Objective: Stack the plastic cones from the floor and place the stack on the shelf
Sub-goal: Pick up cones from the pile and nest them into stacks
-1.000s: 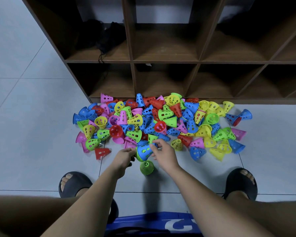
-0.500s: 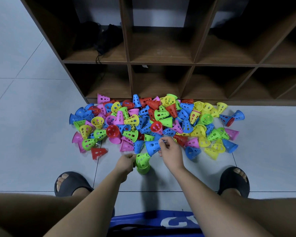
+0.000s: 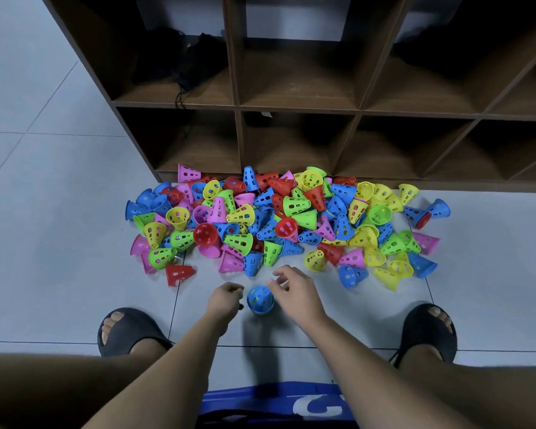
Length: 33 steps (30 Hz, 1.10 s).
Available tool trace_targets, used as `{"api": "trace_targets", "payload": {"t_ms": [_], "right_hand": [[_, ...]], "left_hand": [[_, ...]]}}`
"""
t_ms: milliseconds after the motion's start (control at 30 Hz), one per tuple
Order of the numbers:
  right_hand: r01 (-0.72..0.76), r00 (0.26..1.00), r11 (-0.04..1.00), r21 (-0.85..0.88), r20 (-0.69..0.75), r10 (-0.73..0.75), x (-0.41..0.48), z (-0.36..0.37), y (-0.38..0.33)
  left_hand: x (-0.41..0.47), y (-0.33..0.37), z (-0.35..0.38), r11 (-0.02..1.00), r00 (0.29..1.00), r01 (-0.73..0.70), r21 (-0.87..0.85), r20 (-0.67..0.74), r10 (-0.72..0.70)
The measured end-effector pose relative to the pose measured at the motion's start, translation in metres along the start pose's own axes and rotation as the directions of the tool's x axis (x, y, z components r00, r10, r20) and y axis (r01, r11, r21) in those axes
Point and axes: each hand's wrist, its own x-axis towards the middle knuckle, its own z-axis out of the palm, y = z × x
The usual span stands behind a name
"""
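Note:
A small stack of cones (image 3: 260,300), a blue one on top with green showing through its holes, stands upright on the floor tile between my hands. My left hand (image 3: 225,300) sits just left of it with fingers curled, holding nothing. My right hand (image 3: 294,289) hovers just right of the stack with fingers loosely spread, not gripping it. Beyond lies a wide pile of loose cones (image 3: 291,224) in blue, green, yellow, red and pink. The brown wooden cubby shelf (image 3: 297,103) rises right behind the pile.
My feet in black sandals (image 3: 127,329) (image 3: 427,329) flank the stack. A blue bag (image 3: 276,404) with white letters lies at the bottom edge. Dark cloth (image 3: 180,63) fills the upper left cubby. Grey floor tiles spread out to the left and right.
My right hand set the blue cone onto the green stack and let go. My left hand released the stack, which now stands on its own.

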Motion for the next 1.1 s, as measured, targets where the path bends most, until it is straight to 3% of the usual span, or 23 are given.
{"api": "trace_targets", "payload": {"t_ms": [133,267,500,767,867,1033,1100], "right_hand": [[-0.027,1.000,0.999,-0.047,-0.016,0.026,0.015,-0.001,0.015],[-0.117,0.993,0.976,-0.184,-0.039,0.111,0.036,-0.014,0.041],[-0.199,0.979,0.953,-0.228,-0.096,0.182,0.061,-0.035,0.087],[-0.175,0.969,0.928,-0.329,0.108,0.221,0.081,-0.029,0.119],[-0.154,0.973,0.908,-0.389,0.099,0.208,0.078,-0.021,0.127],[-0.141,0.987,0.883,-0.448,0.004,0.160,0.078,-0.017,0.115],[-0.153,0.982,0.879,-0.451,0.029,0.186,0.080,-0.017,0.112]], "left_hand": [[0.018,0.003,-0.013,0.998,0.993,-0.055,0.029,-0.099,0.058],[0.034,0.011,-0.027,0.976,0.971,-0.126,0.178,-0.181,0.158],[0.058,0.019,-0.038,0.922,0.967,-0.154,0.356,-0.138,0.214],[0.060,0.019,-0.030,0.938,0.989,-0.133,0.319,-0.023,0.148],[0.057,0.014,-0.029,0.954,0.993,-0.082,0.288,-0.058,0.103],[0.047,0.013,-0.031,0.971,0.971,-0.121,0.204,-0.177,0.158],[0.042,0.017,-0.031,0.983,0.963,-0.139,0.116,-0.217,0.162]]}}
